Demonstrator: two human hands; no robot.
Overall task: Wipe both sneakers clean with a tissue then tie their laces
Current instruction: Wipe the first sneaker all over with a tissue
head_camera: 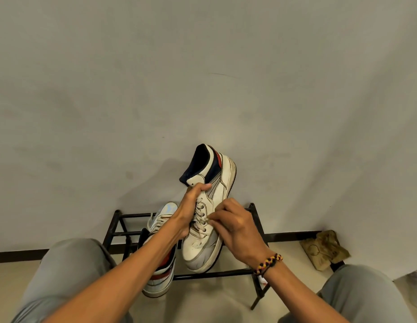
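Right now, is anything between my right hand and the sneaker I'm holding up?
Nothing visible. Your left hand grips the raised sneaker around its tongue, and your right hand already touches its side by the laces, pinching something small, too small to identify.

No lettering, brand or number can be read on either sneaker or anywhere else here

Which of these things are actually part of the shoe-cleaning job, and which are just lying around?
In use: held sneaker; second sneaker; left hand; right hand, pinching something small at the laces.

Lying about: black rack; crumpled brown bag.
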